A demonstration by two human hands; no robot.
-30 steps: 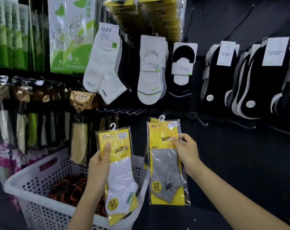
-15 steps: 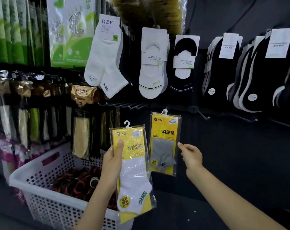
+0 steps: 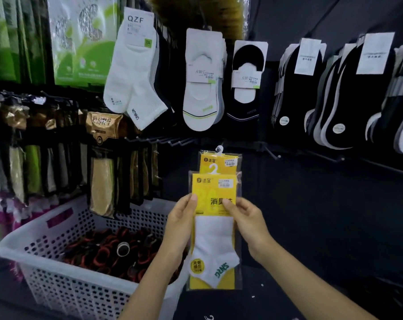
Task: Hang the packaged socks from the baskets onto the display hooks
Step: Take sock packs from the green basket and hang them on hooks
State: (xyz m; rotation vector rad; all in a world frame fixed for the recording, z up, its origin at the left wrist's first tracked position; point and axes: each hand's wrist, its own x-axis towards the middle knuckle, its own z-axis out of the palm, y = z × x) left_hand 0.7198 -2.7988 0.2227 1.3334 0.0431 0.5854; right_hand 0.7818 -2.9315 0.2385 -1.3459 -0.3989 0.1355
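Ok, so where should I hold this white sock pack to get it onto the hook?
Pinch the white sock pack by its yellow card, one hand from each side edge, as the left hand and right hand do. It is flat and upright, and that leaves the plastic hanger on top free.

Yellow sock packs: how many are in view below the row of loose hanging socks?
2. The white-sock pack is pinched between the left hand and right hand; the second pack hangs directly behind it, mostly covered. Others may hide behind it.
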